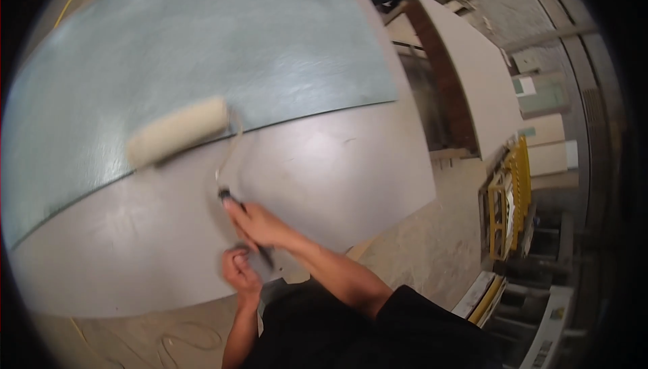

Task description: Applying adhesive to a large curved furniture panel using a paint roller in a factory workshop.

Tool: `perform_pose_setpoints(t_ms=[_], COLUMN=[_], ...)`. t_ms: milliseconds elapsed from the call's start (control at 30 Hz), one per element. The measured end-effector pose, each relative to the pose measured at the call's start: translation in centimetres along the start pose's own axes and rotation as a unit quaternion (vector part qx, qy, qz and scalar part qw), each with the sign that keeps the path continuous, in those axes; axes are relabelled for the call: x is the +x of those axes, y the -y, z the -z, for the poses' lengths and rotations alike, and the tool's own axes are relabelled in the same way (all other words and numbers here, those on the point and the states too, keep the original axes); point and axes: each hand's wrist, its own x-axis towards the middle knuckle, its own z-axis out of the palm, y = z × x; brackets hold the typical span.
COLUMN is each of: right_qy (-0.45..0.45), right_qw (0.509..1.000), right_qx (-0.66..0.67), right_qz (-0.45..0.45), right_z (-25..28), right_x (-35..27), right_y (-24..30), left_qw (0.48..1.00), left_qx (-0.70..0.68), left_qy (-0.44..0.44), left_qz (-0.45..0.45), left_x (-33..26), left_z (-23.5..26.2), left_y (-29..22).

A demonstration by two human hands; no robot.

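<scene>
Right hand (260,226) clenched around the dark handle of the paint roller (177,130), gripping near the top of the handle; left hand (237,269) lower, fingers curled at the handle's end — whether it fully grips, cannot tell. Roller's pale sleeve lies tilted on the large flat board (337,173), right at the edge between the coated blue-grey area and the bare grey area; a stack of boards (472,78) stands to the right, well apart.
</scene>
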Motion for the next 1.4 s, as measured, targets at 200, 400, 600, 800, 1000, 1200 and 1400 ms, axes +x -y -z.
perform_pose_setpoints(t_ms=[200,400,600,800,1000,1200,1400], right_qy=[-0.079,-0.459,-0.515,-0.516,-0.407,-0.334,-0.32], right_qw=[0.992,0.83,0.816,0.794,0.875,0.916,0.919], right_qx=[0.101,-0.29,-0.257,-0.284,-0.246,-0.221,-0.216], right_qz=[-0.024,0.125,0.046,0.151,0.091,0.032,0.076], right_z=[5.5,18.4,30.7,35.3,33.9,32.9,33.5], right_x=[-13.2,-22.8,-21.6,-13.6,-11.5,-16.1,-11.7], right_y=[0.5,1.3,1.3,-3.9,-4.4,-6.3,-3.5], left_qw=[0.999,0.988,0.965,0.945,0.923,0.907,0.918], left_qx=[0.034,0.148,0.246,0.319,0.377,0.414,0.39], left_qy=[0.013,0.012,0.019,-0.016,-0.03,-0.01,-0.037], left_qz=[-0.029,-0.043,-0.082,-0.071,-0.068,-0.073,-0.063], left_x=[1.0,1.2,3.0,3.0,3.1,3.0,3.3], left_z=[-1.8,-2.7,-7.8,-9.5,-10.1,-10.3,-10.8], left_y=[-2.0,-3.1,-5.4,-4.2,-4.3,-4.7,-4.9])
